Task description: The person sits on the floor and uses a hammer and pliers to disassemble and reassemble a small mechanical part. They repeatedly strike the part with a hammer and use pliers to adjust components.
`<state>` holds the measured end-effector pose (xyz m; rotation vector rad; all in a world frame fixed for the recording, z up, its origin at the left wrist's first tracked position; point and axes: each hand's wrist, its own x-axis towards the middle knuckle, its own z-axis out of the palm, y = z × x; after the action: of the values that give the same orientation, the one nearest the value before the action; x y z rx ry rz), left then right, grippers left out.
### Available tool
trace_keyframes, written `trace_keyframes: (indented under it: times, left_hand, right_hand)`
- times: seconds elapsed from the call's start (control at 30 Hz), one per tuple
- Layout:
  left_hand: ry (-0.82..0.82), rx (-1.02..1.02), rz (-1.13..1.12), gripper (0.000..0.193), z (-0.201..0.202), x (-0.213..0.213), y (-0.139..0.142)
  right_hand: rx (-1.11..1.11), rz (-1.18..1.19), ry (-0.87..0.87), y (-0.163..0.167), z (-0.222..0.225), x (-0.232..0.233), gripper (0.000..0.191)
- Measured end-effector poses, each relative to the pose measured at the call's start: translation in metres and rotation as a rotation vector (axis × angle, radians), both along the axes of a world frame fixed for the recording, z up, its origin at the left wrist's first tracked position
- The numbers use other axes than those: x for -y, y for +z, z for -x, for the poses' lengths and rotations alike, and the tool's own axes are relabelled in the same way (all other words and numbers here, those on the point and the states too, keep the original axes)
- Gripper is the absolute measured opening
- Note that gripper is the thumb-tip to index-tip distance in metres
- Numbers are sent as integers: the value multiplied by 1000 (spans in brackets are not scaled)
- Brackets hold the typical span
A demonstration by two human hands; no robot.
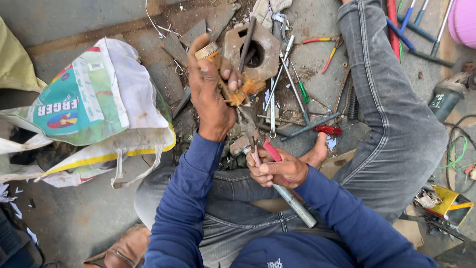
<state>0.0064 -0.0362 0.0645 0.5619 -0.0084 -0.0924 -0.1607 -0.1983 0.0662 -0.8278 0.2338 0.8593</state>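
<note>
While left hand [210, 94] clamps copper coil [237, 89], right hand [277, 168] grips pliers [292, 198], handles toward body.

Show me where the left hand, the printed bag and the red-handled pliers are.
left hand [210, 94], head view, on the back of the hand
printed bag [99, 104], head view, on its printed side
red-handled pliers [328, 53], head view, on one handle

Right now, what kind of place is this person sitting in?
Probably a rough repair workshop on the ground: hand tools like screwdrivers and pliers lie scattered on the concrete floor, beside a rusty metal plate.
</note>
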Motion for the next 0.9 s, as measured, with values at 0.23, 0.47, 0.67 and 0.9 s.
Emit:
trace_keyframes:
  times: [0.23,0.47,0.67,0.9]
  left_hand:
    - [19,-20,24,57,-3,-3,-1]
    - [-4,-51,-26,57,-2,0,-3]
    - [35,-67,-37,59,-4,0,-6]
    - [14,-73,-38,58,-4,1,-7]
  right_hand:
    - [887,1429,-36,-5,9,-23,27]
    - [-201,-389,-51,2,5,-2,27]
    - [347,873,-3,-11,10,-14,21]
    - [154,358,-85,6,11,-12,27]
